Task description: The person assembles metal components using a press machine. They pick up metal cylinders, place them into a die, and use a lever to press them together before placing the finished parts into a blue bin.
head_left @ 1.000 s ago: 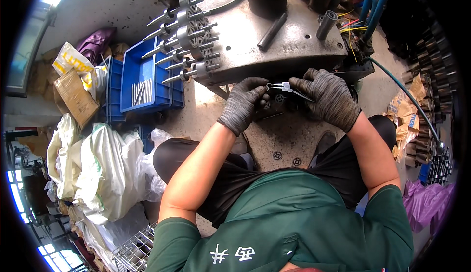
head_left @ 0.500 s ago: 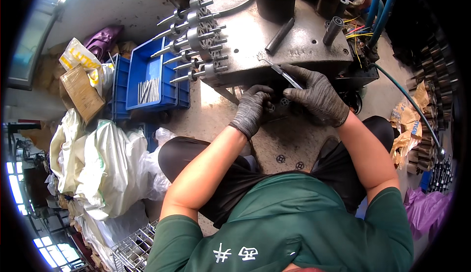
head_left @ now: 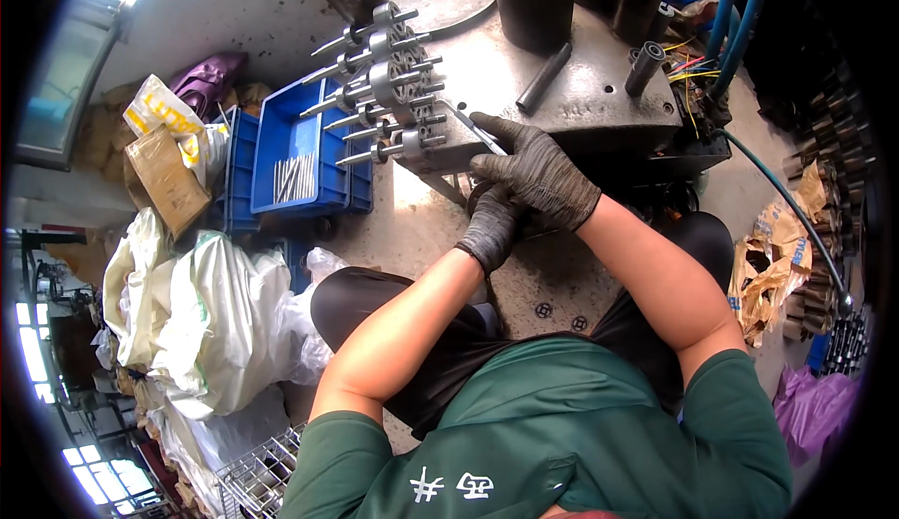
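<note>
My right hand (head_left: 545, 171), in a grey work glove, closes its thumb and forefinger on a slim silver metal hand tool (head_left: 483, 135). The tool's thin tip points up and left, towards the lower row of shafts with round metal rotors (head_left: 409, 142) on the machine's edge. Directly below, my left hand (head_left: 491, 227), gloved too, is curled under the right one. Its fingertips are mostly hidden, and whatever they grip cannot be made out. A dark metal rod (head_left: 544, 79) lies on the steel machine table (head_left: 599, 118), beyond my right hand.
A blue crate (head_left: 267, 145) with slim metal shafts (head_left: 294, 178) stands to the left. A short tube (head_left: 644, 70) stands upright at the table's right, near coloured wires and blue hoses (head_left: 735, 28). White sacks (head_left: 220, 318) fill the left; small slotted discs (head_left: 543, 310) lie on the floor.
My right hand has moved left with the metal tool, bringing it closer to the rotors and over my left hand. The left hand has shifted slightly right and down.
</note>
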A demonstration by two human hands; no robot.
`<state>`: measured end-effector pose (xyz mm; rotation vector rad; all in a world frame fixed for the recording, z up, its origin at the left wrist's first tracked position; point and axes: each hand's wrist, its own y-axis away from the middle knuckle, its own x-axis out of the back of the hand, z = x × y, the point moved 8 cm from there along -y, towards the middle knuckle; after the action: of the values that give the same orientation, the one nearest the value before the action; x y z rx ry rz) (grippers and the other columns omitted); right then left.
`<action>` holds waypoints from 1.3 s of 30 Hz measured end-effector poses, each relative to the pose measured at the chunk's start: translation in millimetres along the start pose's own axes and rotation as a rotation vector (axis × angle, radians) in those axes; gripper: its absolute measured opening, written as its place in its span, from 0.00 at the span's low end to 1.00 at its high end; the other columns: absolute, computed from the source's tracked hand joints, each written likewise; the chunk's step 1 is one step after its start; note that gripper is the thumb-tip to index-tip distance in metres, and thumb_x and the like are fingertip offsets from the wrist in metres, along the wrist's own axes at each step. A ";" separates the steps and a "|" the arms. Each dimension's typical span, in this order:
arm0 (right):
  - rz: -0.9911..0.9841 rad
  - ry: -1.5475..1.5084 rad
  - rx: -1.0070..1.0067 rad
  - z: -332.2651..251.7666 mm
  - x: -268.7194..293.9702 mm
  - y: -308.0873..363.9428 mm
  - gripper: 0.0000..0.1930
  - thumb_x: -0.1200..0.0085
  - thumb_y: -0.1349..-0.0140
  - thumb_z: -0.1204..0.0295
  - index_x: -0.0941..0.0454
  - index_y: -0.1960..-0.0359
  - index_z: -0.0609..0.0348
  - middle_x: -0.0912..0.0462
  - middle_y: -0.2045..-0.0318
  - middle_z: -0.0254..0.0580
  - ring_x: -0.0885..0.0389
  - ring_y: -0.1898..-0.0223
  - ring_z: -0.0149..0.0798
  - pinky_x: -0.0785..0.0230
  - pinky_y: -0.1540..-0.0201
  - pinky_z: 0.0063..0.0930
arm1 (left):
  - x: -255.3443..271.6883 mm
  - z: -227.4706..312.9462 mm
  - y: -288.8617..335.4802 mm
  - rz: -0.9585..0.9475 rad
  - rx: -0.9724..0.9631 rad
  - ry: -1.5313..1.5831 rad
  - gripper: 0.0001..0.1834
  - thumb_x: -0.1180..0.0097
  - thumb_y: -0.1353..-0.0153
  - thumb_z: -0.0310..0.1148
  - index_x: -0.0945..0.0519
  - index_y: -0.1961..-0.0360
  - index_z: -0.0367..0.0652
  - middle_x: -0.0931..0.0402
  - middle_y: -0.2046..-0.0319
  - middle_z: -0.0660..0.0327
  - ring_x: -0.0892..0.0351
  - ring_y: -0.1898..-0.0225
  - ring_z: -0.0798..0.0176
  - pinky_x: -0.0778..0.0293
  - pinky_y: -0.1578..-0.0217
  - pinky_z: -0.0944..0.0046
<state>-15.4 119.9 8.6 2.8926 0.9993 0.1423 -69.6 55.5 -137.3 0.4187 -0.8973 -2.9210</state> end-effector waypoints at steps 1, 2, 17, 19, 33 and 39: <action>-0.036 -0.045 -0.023 -3.2 -4.1 -0.8 0.36 0.33 0.39 0.67 0.31 0.29 0.60 0.15 0.45 0.54 0.16 0.47 0.39 0.26 0.39 0.31 | 6.5 0.1 -10.0 -0.048 -0.243 -0.213 0.12 0.48 0.27 0.27 0.22 0.46 0.40 0.17 0.56 0.56 0.15 0.57 0.59 0.16 0.60 0.60; -0.064 -0.088 -0.050 -2.6 -5.7 -1.8 0.36 0.33 0.39 0.68 0.31 0.28 0.60 0.15 0.45 0.53 0.16 0.47 0.37 0.26 0.40 0.30 | 8.6 -6.3 -18.4 -0.081 -0.360 -0.322 0.12 0.48 0.27 0.27 0.22 0.45 0.40 0.17 0.56 0.56 0.15 0.57 0.59 0.16 0.60 0.60; -0.064 -0.153 -0.070 -3.5 -22.0 2.1 0.41 0.34 0.38 0.66 0.39 0.24 0.61 0.14 0.55 0.48 0.15 0.63 0.32 0.19 0.58 0.26 | -12.3 -3.8 -3.8 -0.046 0.130 0.622 0.16 0.59 0.23 0.36 0.24 0.43 0.43 0.20 0.49 0.57 0.20 0.50 0.58 0.22 0.50 0.60; -0.211 -0.310 -0.186 -9.0 -30.4 7.0 0.42 0.35 0.36 0.64 0.42 0.24 0.60 0.17 0.63 0.43 0.20 0.69 0.26 0.23 0.69 0.22 | -1.3 -12.3 -12.0 -0.115 0.041 0.489 0.16 0.58 0.23 0.38 0.24 0.44 0.44 0.20 0.51 0.57 0.20 0.52 0.57 0.21 0.51 0.58; 0.019 0.423 0.284 -41.2 56.4 56.5 0.36 0.34 0.48 0.74 0.25 0.33 0.57 0.19 0.52 0.51 0.18 0.48 0.43 0.24 0.45 0.35 | 10.2 71.0 46.4 0.146 -0.044 0.549 0.03 0.49 0.36 0.26 0.25 0.62 0.41 0.22 0.67 0.59 0.25 0.72 0.64 0.23 0.71 0.66; 0.059 0.827 0.459 -39.1 60.5 69.6 0.33 0.37 0.55 0.80 0.17 0.40 0.51 0.19 0.49 0.51 0.19 0.49 0.54 0.24 0.42 0.41 | 17.3 65.4 37.4 0.068 -0.039 0.698 0.04 0.46 0.37 0.31 0.26 0.64 0.43 0.25 0.71 0.61 0.27 0.74 0.66 0.29 0.76 0.68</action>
<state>70.1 104.4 58.4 3.3126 1.1419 1.3673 -105.0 57.7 -68.6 1.2591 -0.7134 -2.4192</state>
